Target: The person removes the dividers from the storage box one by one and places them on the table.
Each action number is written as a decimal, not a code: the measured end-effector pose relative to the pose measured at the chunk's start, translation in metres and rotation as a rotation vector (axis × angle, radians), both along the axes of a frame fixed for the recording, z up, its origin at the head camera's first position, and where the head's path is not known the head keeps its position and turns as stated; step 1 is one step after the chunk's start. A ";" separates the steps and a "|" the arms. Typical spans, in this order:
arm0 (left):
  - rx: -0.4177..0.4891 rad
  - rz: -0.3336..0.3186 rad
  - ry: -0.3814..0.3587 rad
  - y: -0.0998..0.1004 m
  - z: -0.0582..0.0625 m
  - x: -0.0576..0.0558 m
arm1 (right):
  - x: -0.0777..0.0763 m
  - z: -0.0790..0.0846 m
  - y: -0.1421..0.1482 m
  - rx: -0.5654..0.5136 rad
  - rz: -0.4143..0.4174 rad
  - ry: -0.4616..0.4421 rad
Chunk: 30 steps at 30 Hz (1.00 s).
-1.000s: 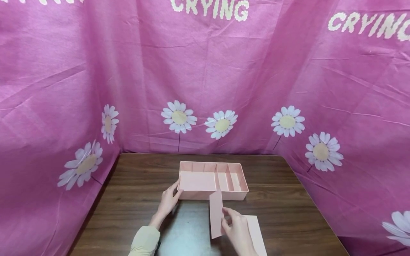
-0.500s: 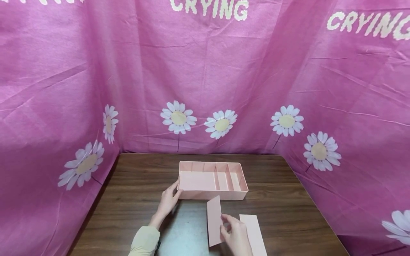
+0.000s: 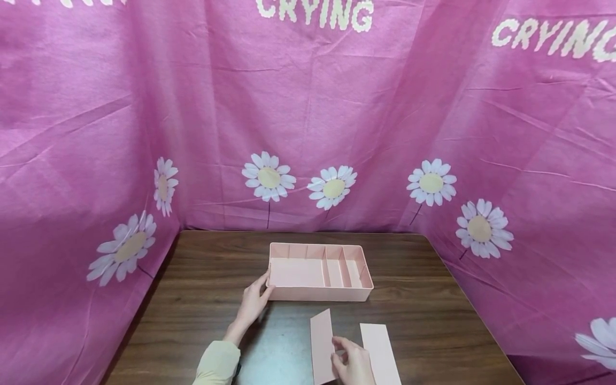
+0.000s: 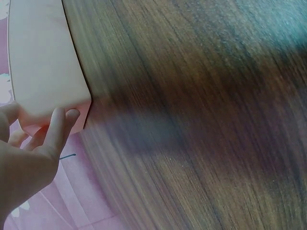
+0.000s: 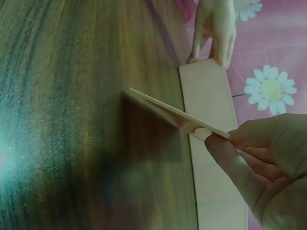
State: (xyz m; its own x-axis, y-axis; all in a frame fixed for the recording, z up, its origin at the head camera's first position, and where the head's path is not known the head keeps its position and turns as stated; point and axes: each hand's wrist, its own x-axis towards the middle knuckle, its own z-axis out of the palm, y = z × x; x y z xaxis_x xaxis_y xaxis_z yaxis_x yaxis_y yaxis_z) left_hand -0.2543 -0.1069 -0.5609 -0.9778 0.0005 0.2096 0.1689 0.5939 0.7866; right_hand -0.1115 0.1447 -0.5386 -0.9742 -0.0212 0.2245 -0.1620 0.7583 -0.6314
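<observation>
one panel, edge pinched in right hand — left hand, spread wider, gripping the box

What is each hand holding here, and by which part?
The right hand pinches the pink panel by its right edge, as the head view shows; the left hand grips the pink box at its left end.

On the left, a pale cream, faintly greenish sleeve is worn, seen at the bottom of the head view, left of centre; it is ended by a plain, softly rounded cuff. Along its right edge a dark patch is glimpsed, too small to be identified
</observation>
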 end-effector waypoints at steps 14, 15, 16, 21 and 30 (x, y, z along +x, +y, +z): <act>0.024 0.006 0.027 0.001 0.000 0.003 | -0.009 -0.023 0.006 0.040 0.005 -0.181; 0.023 0.007 0.030 0.001 0.000 0.003 | -0.010 -0.024 0.005 0.027 0.003 -0.213; 0.021 0.007 0.036 0.001 -0.001 0.003 | -0.010 -0.024 0.005 0.019 0.006 -0.240; 0.022 0.003 0.049 0.001 -0.001 0.003 | -0.009 -0.029 0.003 0.084 0.048 -0.259; 0.019 0.002 0.031 0.003 0.000 0.004 | -0.009 -0.046 0.015 0.302 0.321 -0.191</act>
